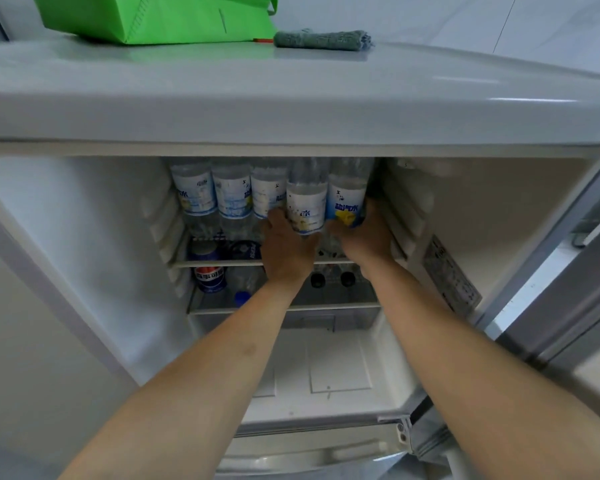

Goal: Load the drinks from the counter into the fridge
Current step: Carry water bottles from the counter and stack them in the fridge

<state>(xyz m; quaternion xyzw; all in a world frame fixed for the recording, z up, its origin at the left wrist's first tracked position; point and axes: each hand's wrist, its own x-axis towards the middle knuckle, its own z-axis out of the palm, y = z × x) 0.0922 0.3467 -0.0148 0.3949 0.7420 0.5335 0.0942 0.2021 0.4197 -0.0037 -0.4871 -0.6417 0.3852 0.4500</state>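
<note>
Inside the open fridge (84,258), at twelve o'clock from me, the top shelf (222,262) carries a row of five clear plastic bottles with white and blue labels. Three stand side by side to the left (231,194). My left hand (286,251) curls round the base of the fourth bottle (307,202); my right hand (366,237) curls round the base of the fifth bottle (347,199), which shows a yellow mark on its label. These two touch each other and sit slightly forward of the rest.

Second shelf (333,304), below: a blue, red and white can (209,278) at nine o'clock, a clear bottle with a blue cap (243,296) beside it, and two dark round caps (331,279) between my wrists. Further blue-labelled items (222,251) lie on the top shelf, too blurred to identify.

Fridge walls: smooth white plastic, ribbed with shelf rails; a printed sticker (451,275) at three o'clock.

Fridge top (291,98): glossy pale grey, bearing a bright green fabric bag (153,15) at eleven o'clock and a folded grey-green cloth (321,39) at one o'clock. Pale wall behind.
</note>
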